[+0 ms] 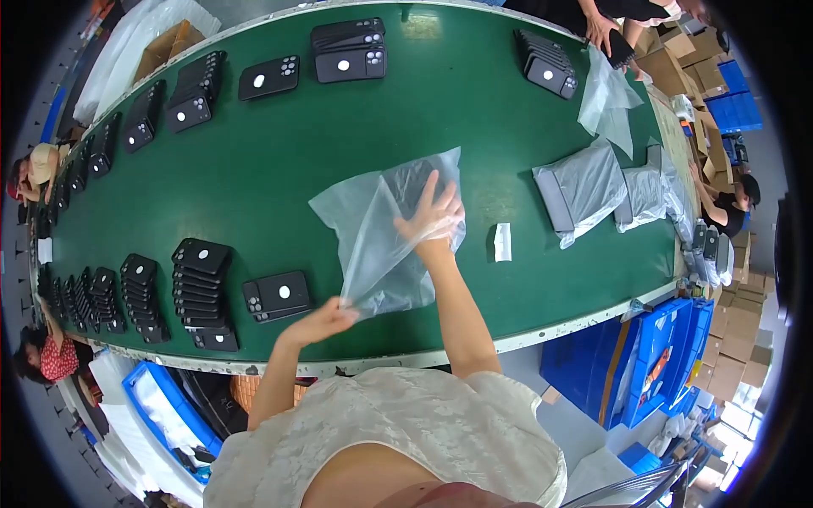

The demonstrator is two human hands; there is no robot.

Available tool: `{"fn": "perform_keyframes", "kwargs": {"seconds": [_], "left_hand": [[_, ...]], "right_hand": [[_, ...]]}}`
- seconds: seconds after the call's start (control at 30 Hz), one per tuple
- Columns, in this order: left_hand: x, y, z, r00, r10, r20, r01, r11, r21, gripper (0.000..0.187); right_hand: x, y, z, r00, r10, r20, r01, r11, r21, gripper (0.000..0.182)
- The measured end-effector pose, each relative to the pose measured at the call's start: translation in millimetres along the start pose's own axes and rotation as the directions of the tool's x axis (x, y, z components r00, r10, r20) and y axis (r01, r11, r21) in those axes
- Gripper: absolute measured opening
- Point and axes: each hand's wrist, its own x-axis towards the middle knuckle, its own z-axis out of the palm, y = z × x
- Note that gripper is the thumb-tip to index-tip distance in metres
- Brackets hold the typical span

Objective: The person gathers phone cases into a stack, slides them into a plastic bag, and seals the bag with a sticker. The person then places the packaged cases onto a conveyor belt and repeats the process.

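Observation:
A clear plastic bag (373, 229) lies spread over the green table in front of me. My left hand (326, 323) pinches its near left corner, fingers closed. On the bag's right part rests my right hand (432, 212), fingers spread, with film partly over the palm and wrist. Just left of my left hand is a short stack of black phone cases (278, 296), the top one bearing a round white sticker. A small white paper slip (503, 242) sits right of my right hand.
Taller stacks of phone cases (201, 288) line the near left edge, others (349, 51) the far edge. Wrapped bundles (584, 190) lie at the right. At the far right corner, another person's hand (601, 34) holds black cases near a loose bag (608, 97). Blue crates (631, 364) stand below the table.

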Motion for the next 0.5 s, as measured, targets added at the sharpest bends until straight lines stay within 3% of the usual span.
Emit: {"fn": "perform_keyframes", "kwargs": {"seconds": [0.03, 0.07, 0.1, 0.13, 0.17, 0.23, 0.27, 0.3, 0.4, 0.43, 0.47, 0.5], "left_hand": [[-2, 5, 7, 0.986, -0.035, 0.161, 0.071, 0.971, -0.229, 0.024], [14, 11, 13, 0.984, -0.043, 0.171, 0.083, 0.969, -0.234, 0.024], [46, 23, 18, 0.966, -0.259, -0.005, 0.243, 0.912, -0.33, 0.033], [66, 30, 21, 0.87, -0.467, -0.158, 0.359, 0.82, -0.446, 0.046], [72, 17, 24, 0.872, -0.465, -0.155, 0.357, 0.819, -0.45, 0.046], [92, -41, 35, 0.865, -0.181, -0.469, 0.107, 0.978, -0.181, 0.05], [104, -41, 37, 0.813, 0.005, -0.583, -0.013, 1.0, -0.009, 0.052], [108, -44, 36, 0.812, 0.006, -0.583, -0.015, 1.0, -0.01, 0.052], [74, -2, 27, 0.84, -0.272, -0.47, 0.237, 0.962, -0.134, 0.047], [72, 15, 22, 0.835, -0.258, -0.486, 0.223, 0.966, -0.13, 0.047], [71, 34, 19, 0.82, -0.052, -0.57, 0.189, 0.965, 0.183, 0.047], [73, 49, 18, 0.793, 0.165, -0.586, 0.173, 0.862, 0.477, 0.046]], "right_hand": [[-6, 4, 2, 0.999, -0.042, 0.002, 0.042, 0.999, -0.031, 0.118], [-12, 6, 5, 0.999, -0.035, 0.012, 0.035, 0.999, -0.039, 0.118], [-13, 7, 8, 0.998, -0.057, -0.017, 0.056, 0.998, -0.018, 0.118], [-11, 8, 9, 0.995, -0.083, -0.054, 0.083, 0.997, 0.002, 0.118], [-9, 8, 8, 0.99, -0.106, -0.095, 0.109, 0.994, 0.023, 0.118], [-17, 13, 2, 0.992, -0.08, -0.101, 0.083, 0.996, 0.025, 0.117], [-14, 16, -2, 0.991, -0.057, -0.119, 0.062, 0.997, 0.036, 0.116], [-11, 18, -3, 0.991, -0.035, -0.129, 0.042, 0.998, 0.052, 0.115], [-22, 13, 10, 0.996, -0.073, -0.06, 0.071, 0.997, -0.024, 0.11], [-12, 7, 12, 0.993, -0.103, -0.056, 0.1, 0.993, -0.057, 0.107], [-3, 3, 11, 0.991, -0.113, -0.078, 0.11, 0.993, -0.043, 0.107], [-3, 2, 7, 0.994, -0.091, -0.055, 0.089, 0.995, -0.046, 0.105]]}}
